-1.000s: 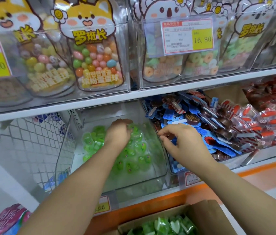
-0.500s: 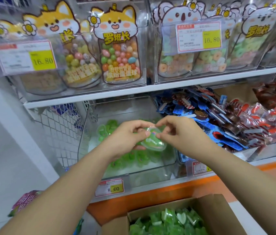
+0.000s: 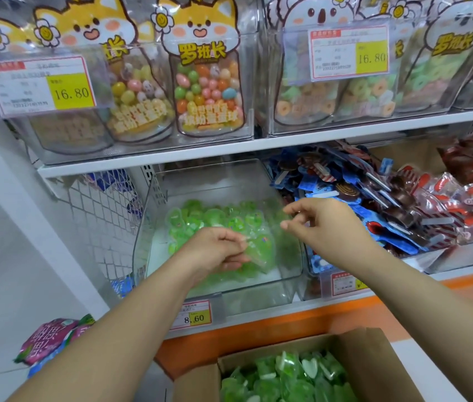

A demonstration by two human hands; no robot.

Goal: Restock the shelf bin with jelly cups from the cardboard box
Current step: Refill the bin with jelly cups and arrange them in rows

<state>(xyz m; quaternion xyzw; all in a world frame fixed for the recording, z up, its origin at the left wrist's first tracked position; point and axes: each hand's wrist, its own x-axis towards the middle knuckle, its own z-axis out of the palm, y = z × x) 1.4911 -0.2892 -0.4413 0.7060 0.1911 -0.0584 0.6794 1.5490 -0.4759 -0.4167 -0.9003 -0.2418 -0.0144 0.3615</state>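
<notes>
1. A green jelly cup (image 3: 257, 252) is pinched at the fingertips of the left hand (image 3: 215, 250) and is held over the front part of the clear shelf bin (image 3: 142, 242). The cup is blurred, so its tilt cannot be told.
2. The right hand (image 3: 326, 227) is held just beside the cup, to its right and slightly higher. Its thumb and forefinger are parted and the other fingers are loosely curled; nothing is seen in it.
3. A layer of loose jelly cups (image 3: 206, 217) is spread on the bin floor, below and behind the held cup. The release is therefore judged to be a short drop downward and forward.
4. The cardboard box (image 3: 374, 358) is placed below the shelf, nearer the body and to the right. Its green stock (image 3: 287, 378) is judged to lie closer to the right hand for the next pick.
</notes>
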